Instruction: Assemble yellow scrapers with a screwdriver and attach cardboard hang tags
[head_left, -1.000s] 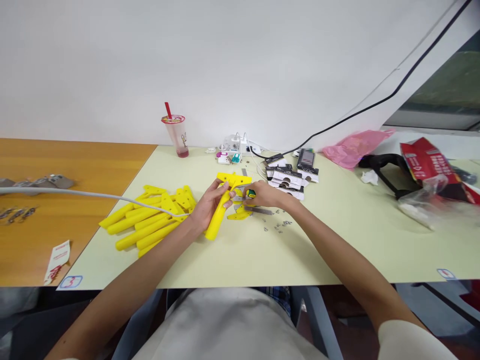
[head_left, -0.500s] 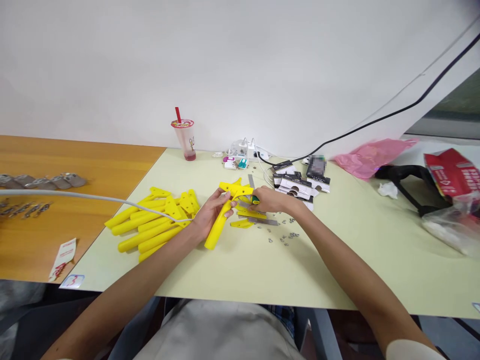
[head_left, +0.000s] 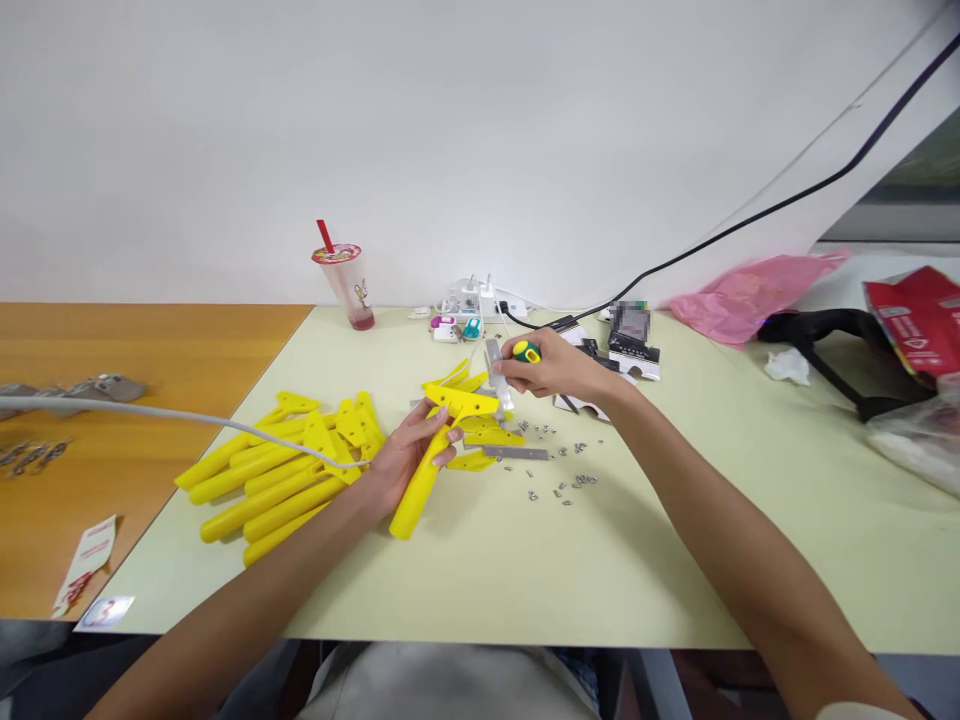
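Observation:
My left hand (head_left: 409, 450) is closed around a yellow plastic scraper handle (head_left: 417, 492), its wide triangular head (head_left: 461, 402) pointing up and away from me. In my right hand (head_left: 551, 365) is a screwdriver (head_left: 526, 352) with a green and yellow grip; its shaft is not visible. The fingertips of that hand meet a flat metal blade (head_left: 493, 356) just beyond the scraper head; I cannot tell whether they grip it. Under and beside the head lie yellow head plates (head_left: 493, 437) and another metal blade (head_left: 517, 453). Several small screws (head_left: 585, 480) are scattered to the right.
Several yellow handles (head_left: 281, 490) are piled at left, with a grey cable (head_left: 225, 420) across them. A drink cup (head_left: 349, 285), a power strip (head_left: 487, 305) and black-and-white packaging (head_left: 634, 350) stand along the wall. A pink bag (head_left: 750, 295) and black frame (head_left: 847, 335) lie at right.
My right hand, with the screwdriver, has moved up off the scraper head to the metal blade behind it. The left hand still holds the scraper handle. The view has shifted slightly.

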